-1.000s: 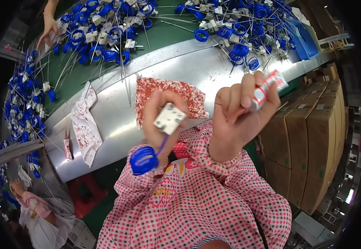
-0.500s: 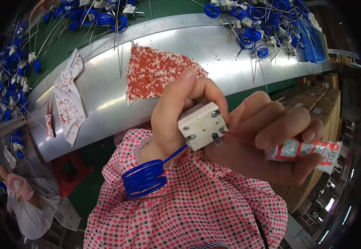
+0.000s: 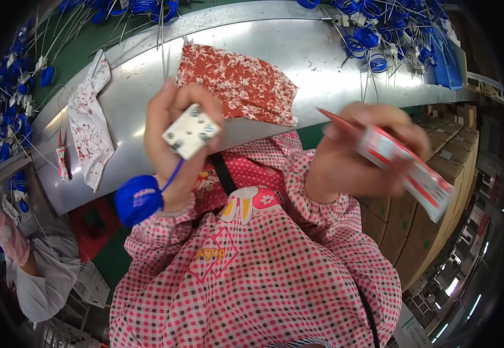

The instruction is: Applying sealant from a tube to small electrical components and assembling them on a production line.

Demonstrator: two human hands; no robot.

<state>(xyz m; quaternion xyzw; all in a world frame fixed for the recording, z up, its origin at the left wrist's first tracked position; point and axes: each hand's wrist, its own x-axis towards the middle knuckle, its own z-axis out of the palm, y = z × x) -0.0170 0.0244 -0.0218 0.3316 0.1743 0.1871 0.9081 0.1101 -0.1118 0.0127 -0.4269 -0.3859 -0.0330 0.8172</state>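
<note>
My left hand (image 3: 168, 124) is closed around a capillary thermostat, its white block (image 3: 191, 132) turned up to show metal screws and terminals. From the block a blue line runs down to a coil (image 3: 139, 200) hanging by my left wrist. My right hand (image 3: 374, 148), blurred by motion, grips a red and silver squeeze tube (image 3: 429, 187). The tube's thin red nozzle (image 3: 336, 120) points up and left, well apart from the block. Beyond my left hand, a red-stained cloth (image 3: 237, 84) lies on the metal worktop (image 3: 139, 116).
A white stained cloth (image 3: 89, 124) and another small tube (image 3: 62, 162) lie to the left. Several blue coiled thermostats (image 3: 368, 37) are heaped at the back beside a blue bin (image 3: 446, 64). Cartons (image 3: 432, 217) stand at right. A co-worker's sleeve (image 3: 9, 235) shows at left.
My hands have moved apart: the thermostat went left, the squeeze tube right, its nozzle leaving the block. The nozzle now tilts upward, and the blue coil swung left with the block.
</note>
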